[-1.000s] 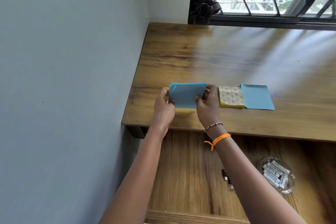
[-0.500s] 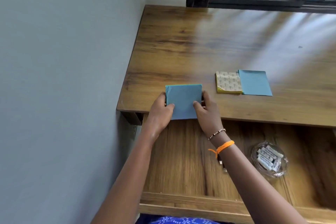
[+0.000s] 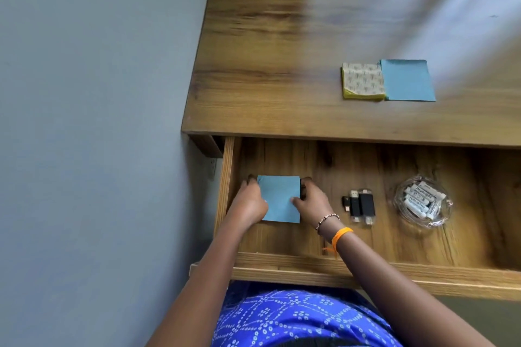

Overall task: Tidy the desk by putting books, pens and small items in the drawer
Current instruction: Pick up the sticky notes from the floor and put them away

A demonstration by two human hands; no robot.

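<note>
A blue pad of notes point(image 3: 280, 198) lies low in the left part of the open wooden drawer point(image 3: 282, 265). My left hand point(image 3: 248, 201) grips its left edge and my right hand point(image 3: 311, 201) grips its right edge, thumbs on top. Whether the pad touches the drawer floor I cannot tell. On the desk top point(image 3: 282, 65) a yellow patterned pad point(image 3: 363, 84) sits beside another blue pad point(image 3: 407, 80).
Inside the drawer, black USB sticks point(image 3: 361, 205) lie right of my right hand, and a clear round dish of white batteries point(image 3: 421, 201) farther right. A grey wall point(image 3: 98, 121) runs along the desk's left side. The drawer's front rail is just above my lap.
Both hands carried the blue pad from the desk top over the front edge and down into the drawer's left part. The view tipped downward.
</note>
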